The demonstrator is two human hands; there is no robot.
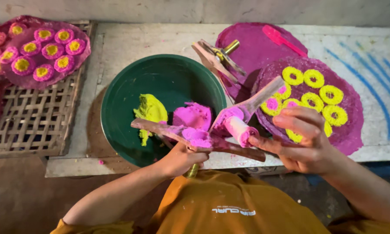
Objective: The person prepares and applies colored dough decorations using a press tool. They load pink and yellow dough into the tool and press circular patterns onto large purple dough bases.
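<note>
The left hand grips a pink-smeared wooden paddle tool over the green bowl, while the right hand's fingers pinch a pink paste roll; several yellow rings await pink centres.

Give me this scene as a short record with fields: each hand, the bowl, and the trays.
left hand: grips a wooden press smeared with pink paste
right hand: fingertips on a pink roll at the press
bowl: green, holds yellow paste and pink paste
right tray: pink, carries yellow rings
left tray: pink discs with yellow centres, on a woven rack
</note>
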